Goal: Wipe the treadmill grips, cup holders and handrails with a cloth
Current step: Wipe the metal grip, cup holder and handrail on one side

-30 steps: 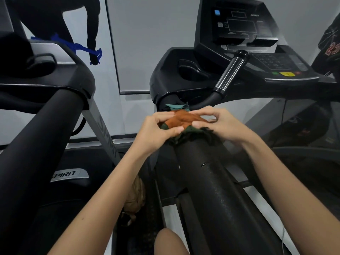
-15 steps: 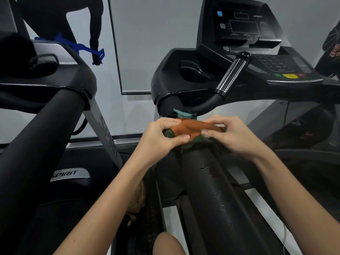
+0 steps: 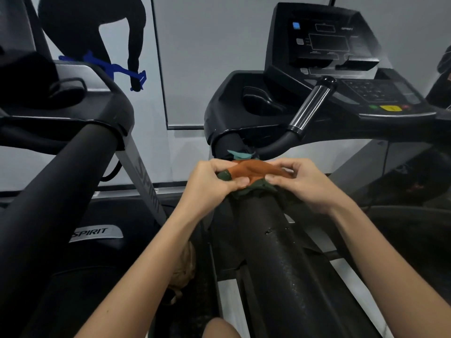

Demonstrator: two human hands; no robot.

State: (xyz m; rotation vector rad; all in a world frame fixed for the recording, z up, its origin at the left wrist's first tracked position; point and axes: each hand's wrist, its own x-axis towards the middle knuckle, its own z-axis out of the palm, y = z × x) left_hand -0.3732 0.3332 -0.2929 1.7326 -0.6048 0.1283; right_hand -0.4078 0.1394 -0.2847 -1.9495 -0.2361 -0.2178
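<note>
Both hands are closed on one cloth (image 3: 251, 170), which lies over the top of the thick black handrail (image 3: 275, 252) in the middle of the view. Left hand (image 3: 210, 186) pinches the left end of the cloth between thumb and fingers, and the right hand (image 3: 307, 184) pinches the right end in the same way, so the cloth is held between them. This cloth shows three colours: orange on top, dark green below where it touches the handrail, and a small teal corner at the far side. Two bare forearms reach from the bottom edge up to the hands.

To the left stands a second treadmill with one more black handrail (image 3: 48, 203), well apart from the first, and the word SPIRIT is on its frame. Behind the cloth, one silver and black grip (image 3: 310, 108) rises tilted toward the console (image 3: 324, 45). Just left of this grip one cup holder (image 3: 261, 103) is sunk in the black housing. One dark screen is on the console, with one yellow button (image 3: 390, 108) below it.
</note>
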